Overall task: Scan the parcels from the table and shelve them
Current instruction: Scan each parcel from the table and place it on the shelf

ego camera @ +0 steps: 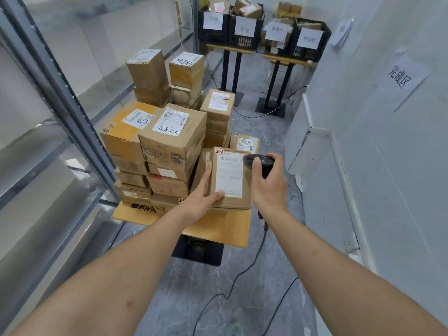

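Brown corrugated cardboard boxes, taped and bearing white printed labels, stand in uneven stacks on a flat wooden bench [225,229] with an orange-tan top. The stacked parcels [167,146] fill its left and far parts; one top box shows the handwritten figures 8825. At the near right corner sits the parcel [230,180] in hand: a flat rectangular carton with a long white shipping label on its upper face and a small tag marked 2-2 at its far left corner. The label's print is too blurred to read.

The left hand [203,195] reaches forward with the arm extended, fingers along the parcel's left side and thumb curled over its near edge, its grip closed on the carton. The right hand [268,187] is wrapped around a black handheld scanner [258,162], its rounded head lying over the label's far right edge. A thin black cable [242,275] trails from it down across the grey marbled floor. Grey metal shelving [65,98] runs along the left.
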Demonstrator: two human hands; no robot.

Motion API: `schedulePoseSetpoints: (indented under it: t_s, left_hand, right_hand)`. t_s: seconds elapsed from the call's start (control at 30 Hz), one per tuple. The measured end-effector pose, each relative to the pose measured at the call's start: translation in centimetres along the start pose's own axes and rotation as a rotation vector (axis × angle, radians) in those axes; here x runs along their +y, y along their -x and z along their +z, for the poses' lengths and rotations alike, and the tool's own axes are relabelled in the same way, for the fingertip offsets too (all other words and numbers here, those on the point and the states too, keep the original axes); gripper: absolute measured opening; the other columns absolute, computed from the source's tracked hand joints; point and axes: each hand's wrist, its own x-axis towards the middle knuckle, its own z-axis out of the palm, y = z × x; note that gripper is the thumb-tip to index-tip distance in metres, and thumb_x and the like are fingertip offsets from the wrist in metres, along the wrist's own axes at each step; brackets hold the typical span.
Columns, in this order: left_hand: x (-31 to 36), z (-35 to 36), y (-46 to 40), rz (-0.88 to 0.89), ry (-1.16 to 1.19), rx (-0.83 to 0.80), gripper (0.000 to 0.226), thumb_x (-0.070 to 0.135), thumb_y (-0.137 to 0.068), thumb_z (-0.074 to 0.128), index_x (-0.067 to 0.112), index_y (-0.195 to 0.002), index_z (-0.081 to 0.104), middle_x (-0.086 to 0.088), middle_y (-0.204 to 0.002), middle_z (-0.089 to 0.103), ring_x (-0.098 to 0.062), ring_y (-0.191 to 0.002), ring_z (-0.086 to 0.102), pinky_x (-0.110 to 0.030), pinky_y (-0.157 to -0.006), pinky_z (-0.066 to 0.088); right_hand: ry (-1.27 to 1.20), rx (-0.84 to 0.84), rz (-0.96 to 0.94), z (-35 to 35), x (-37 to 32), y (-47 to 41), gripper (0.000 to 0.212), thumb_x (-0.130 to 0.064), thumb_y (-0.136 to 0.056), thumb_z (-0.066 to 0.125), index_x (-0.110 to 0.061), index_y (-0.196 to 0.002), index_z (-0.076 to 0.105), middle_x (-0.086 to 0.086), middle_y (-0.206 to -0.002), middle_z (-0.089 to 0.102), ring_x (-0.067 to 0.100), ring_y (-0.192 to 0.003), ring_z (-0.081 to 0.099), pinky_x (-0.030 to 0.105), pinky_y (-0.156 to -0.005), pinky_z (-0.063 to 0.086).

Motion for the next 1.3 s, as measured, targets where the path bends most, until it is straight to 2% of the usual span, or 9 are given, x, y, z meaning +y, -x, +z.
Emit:
schedulePoseSetpoints:
  t_s: [0.27, 0.4, 0.53, 0.7, 0.8, 0.93, 1.03, 1.17, 1.3]
  left_hand:
    - [3.5, 0.4, 2.1, 0.214, -0.179, -0.114, 0.094, 0.029, -0.108, 0.059, 0.06, -0.158, -0.015, 0.017, -0.164, 0.029, -0.002, -0.145, 0.028, -0.032, -0.122, 0.023]
    - [5.4, 0.9, 3.3, 0.233, -0.193, -0.098, 0.093, 0.025, -0.109, 0.057, 0.064, -0.156, -0.013, 0.02, -0.155, 0.033, -0.005, -0.143, 0.029, -0.042, -0.126, 0.022]
    - [7.0, 1.9, 4.8, 0.27, -0.219, -0.049, 0.093, 0.024, -0.109, 0.055, 0.065, -0.155, -0.015, 0.01, -0.168, 0.029, -0.013, -0.153, 0.026, -0.045, -0.127, 0.019]
    - [7.7, 3.2, 6.6, 0.333, -0.245, 0.05, 0.095, 0.027, -0.109, 0.056, 0.073, -0.148, -0.018, 0.008, -0.17, 0.026, -0.021, -0.156, 0.027, -0.052, -0.129, 0.019]
    - [7.8, 4.0, 8.1, 0.349, -0.223, 0.123, 0.094, 0.031, -0.108, 0.057, 0.074, -0.148, -0.017, 0.013, -0.166, 0.025, -0.025, -0.157, 0.026, -0.058, -0.129, 0.019]
    - [8.3, 5.0, 11.2, 0.332, -0.205, 0.232, 0.092, 0.036, -0.108, 0.058, 0.074, -0.148, -0.016, 0.024, -0.152, 0.024, -0.015, -0.152, 0.025, -0.054, -0.129, 0.02]
    - [8.2, 5.0, 13.9, 0.332, -0.193, 0.32, 0.091, 0.039, -0.107, 0.057, 0.074, -0.148, -0.016, 0.015, -0.163, 0.028, -0.018, -0.152, 0.029, -0.055, -0.128, 0.024]
    - [7.6, 4.0, 18.2, 0.28, -0.199, 0.482, 0.092, 0.038, -0.108, 0.056, 0.077, -0.144, -0.018, 0.009, -0.162, 0.034, -0.019, -0.145, 0.039, -0.055, -0.125, 0.03]
    - [6.3, 2.1, 23.1, 0.262, -0.177, 0.621, 0.089, 0.036, -0.109, 0.055, 0.073, -0.149, -0.015, 0.007, -0.168, 0.031, -0.018, -0.142, 0.041, -0.051, -0.123, 0.035]
  right_hand:
    - [-0.062, 0.167, 0.065, -2.3, -4.1, 3.0, 0.026, -0.048, -0.108, 0.046, -0.03, -0.127, 0.045, -0.008, -0.105, 0.063, 0.004, -0.091, 0.061, 0.019, -0.064, 0.041]
    - [-0.083, 0.201, 0.041, -4.2, -5.7, 3.8, 0.024, -0.049, -0.106, 0.046, -0.032, -0.122, 0.044, -0.003, -0.103, 0.068, 0.015, -0.092, 0.067, 0.027, -0.067, 0.047]
    - [-0.088, 0.188, 0.007, -5.8, -6.5, 4.3, 0.027, -0.054, -0.103, 0.045, -0.034, -0.12, 0.045, -0.003, -0.105, 0.068, 0.018, -0.095, 0.067, 0.036, -0.077, 0.055]
    - [-0.133, 0.092, -0.058, -8.1, -7.1, 5.2, 0.027, -0.05, -0.106, 0.046, -0.03, -0.124, 0.046, -0.002, -0.104, 0.066, 0.015, -0.092, 0.067, 0.026, -0.065, 0.048]
    - [-0.152, 0.045, -0.128, -9.4, -7.6, 5.9, 0.026, -0.051, -0.106, 0.046, -0.031, -0.124, 0.046, -0.002, -0.104, 0.066, 0.016, -0.093, 0.067, 0.028, -0.068, 0.05]
    - [-0.173, -0.051, -0.188, -10.6, -8.2, 7.3, 0.027, -0.049, -0.108, 0.046, -0.029, -0.126, 0.046, -0.003, -0.107, 0.065, 0.011, -0.092, 0.063, 0.024, -0.066, 0.045]
    - [-0.178, -0.123, -0.247, -10.8, -8.9, 8.9, 0.031, -0.05, -0.108, 0.045, -0.028, -0.13, 0.046, -0.004, -0.11, 0.064, 0.009, -0.092, 0.061, 0.024, -0.069, 0.045]
    - [-0.194, -0.234, -0.316, -10.0, -10.0, 11.3, 0.029, -0.049, -0.108, 0.046, -0.028, -0.129, 0.046, -0.004, -0.115, 0.064, 0.008, -0.092, 0.057, 0.009, -0.072, 0.04]
    - [-0.231, -0.365, -0.401, -8.7, -11.7, 14.5, 0.03, -0.048, -0.108, 0.047, -0.031, -0.133, 0.045, -0.009, -0.108, 0.064, 0.0, -0.09, 0.058, 0.013, -0.071, 0.042]
